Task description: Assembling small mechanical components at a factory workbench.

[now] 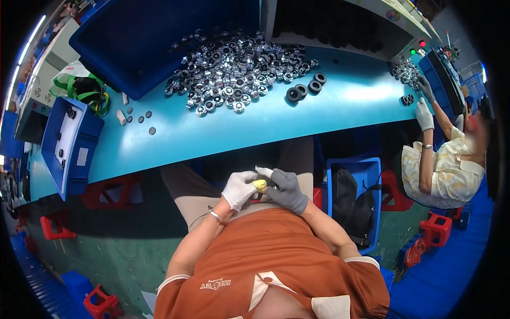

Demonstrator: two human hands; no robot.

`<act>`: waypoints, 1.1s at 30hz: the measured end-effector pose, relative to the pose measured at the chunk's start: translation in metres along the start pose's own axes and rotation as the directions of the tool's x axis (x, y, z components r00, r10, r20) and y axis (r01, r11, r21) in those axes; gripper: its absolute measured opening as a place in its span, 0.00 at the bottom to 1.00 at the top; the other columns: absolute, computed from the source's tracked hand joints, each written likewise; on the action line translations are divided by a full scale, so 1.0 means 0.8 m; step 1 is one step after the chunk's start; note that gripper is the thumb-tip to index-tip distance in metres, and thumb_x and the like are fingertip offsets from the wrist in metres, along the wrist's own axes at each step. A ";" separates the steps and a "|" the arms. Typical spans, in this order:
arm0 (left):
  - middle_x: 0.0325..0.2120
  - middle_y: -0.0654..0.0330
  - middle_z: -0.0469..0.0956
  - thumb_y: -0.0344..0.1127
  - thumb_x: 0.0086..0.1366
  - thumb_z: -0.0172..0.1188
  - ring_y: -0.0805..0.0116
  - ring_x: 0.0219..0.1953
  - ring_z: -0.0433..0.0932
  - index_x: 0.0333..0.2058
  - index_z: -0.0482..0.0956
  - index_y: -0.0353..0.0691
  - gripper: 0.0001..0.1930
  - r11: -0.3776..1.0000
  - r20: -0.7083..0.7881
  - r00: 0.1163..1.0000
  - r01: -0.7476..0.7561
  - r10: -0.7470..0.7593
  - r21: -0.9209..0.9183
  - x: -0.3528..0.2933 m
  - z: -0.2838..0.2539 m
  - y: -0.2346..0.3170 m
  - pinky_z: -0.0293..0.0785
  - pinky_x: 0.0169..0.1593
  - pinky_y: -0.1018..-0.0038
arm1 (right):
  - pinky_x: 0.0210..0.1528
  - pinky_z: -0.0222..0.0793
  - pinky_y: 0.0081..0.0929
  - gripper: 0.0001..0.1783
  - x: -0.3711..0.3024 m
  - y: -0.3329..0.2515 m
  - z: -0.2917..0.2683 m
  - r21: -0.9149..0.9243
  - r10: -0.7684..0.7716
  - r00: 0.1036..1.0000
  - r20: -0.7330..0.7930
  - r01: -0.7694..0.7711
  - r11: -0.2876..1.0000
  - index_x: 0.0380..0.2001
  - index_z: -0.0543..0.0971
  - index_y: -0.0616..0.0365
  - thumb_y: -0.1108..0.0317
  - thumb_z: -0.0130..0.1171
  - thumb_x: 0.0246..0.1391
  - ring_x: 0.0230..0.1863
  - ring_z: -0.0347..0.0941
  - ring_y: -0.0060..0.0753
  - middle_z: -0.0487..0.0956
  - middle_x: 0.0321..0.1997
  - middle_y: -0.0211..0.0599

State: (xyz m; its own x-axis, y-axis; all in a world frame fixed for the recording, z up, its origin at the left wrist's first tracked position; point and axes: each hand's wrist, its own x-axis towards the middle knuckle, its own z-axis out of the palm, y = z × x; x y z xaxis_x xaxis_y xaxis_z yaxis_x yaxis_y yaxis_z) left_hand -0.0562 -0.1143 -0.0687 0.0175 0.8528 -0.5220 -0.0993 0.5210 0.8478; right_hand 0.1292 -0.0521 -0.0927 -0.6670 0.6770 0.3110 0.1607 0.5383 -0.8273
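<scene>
Both hands meet in front of my lap, below the table edge. My left hand [240, 190], in a white glove, has its fingers closed at a small yellow piece [260, 184]. My right hand [288, 192], in a grey glove with a white-covered fingertip, curls in from the other side and touches it. Whether the yellow piece is loose or wrapped round a fingertip, I cannot tell. Something dark shows between the hands, too small to name. On the table lie a heap of shiny chrome wheel-like parts [234, 69] and several black rubber rings [300, 91].
A large blue bin [127, 48] stands behind the heap on the teal table [223, 130]. Small dark discs [152, 131] lie at left, near a tilted blue crate [79, 154]. At right, a gloved co-worker [441, 165] handles parts. A blue crate with black bags [375, 234] sits beside me.
</scene>
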 end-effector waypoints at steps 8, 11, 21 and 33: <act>0.21 0.59 0.77 0.37 0.72 0.52 0.78 0.13 0.64 0.40 0.81 0.33 0.13 0.862 -0.043 0.929 0.323 -0.368 -0.391 0.005 -0.015 -0.032 0.56 0.16 0.78 | 0.28 0.69 0.32 0.19 0.004 0.029 0.027 0.050 0.387 0.922 -0.026 -0.386 0.921 0.45 0.80 0.61 0.62 0.68 0.52 0.23 0.74 0.36 0.77 0.25 0.41; 0.23 0.56 0.77 0.37 0.74 0.51 0.75 0.14 0.65 0.43 0.79 0.34 0.13 0.840 -0.067 0.924 0.309 -0.376 -0.446 0.001 -0.014 -0.035 0.55 0.16 0.79 | 0.26 0.65 0.34 0.18 -0.015 0.098 0.028 -0.399 0.426 0.898 0.108 -0.354 0.846 0.37 0.79 0.62 0.56 0.66 0.54 0.21 0.68 0.31 0.75 0.21 0.38; 0.34 0.60 0.81 0.27 0.68 0.59 0.78 0.25 0.75 0.49 0.79 0.31 0.12 0.986 0.041 0.989 -0.141 0.145 -0.091 -0.010 0.009 0.063 0.71 0.28 0.81 | 0.46 0.76 0.23 0.27 0.030 -0.053 -0.102 0.629 0.516 0.826 0.227 -0.528 0.570 0.65 0.71 0.62 0.79 0.52 0.62 0.47 0.80 0.27 0.77 0.59 0.45; 0.43 0.49 0.74 0.36 0.54 0.73 0.44 0.40 0.80 0.51 0.77 0.43 0.25 0.323 0.032 0.735 -0.335 0.677 0.885 0.144 0.071 0.199 0.78 0.40 0.56 | 0.44 0.73 0.19 0.17 0.063 -0.045 -0.141 0.208 0.257 0.918 -0.302 -0.200 0.957 0.47 0.81 0.62 0.79 0.67 0.52 0.38 0.77 0.18 0.83 0.41 0.36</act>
State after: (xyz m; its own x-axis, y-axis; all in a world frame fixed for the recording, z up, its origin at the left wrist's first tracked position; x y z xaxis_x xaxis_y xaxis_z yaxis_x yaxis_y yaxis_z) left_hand -0.0136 0.0687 0.0114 -0.0230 0.9809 0.1933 0.8426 -0.0851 0.5318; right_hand 0.1717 0.0193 0.0054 -0.3515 0.9115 0.2137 0.1357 0.2755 -0.9517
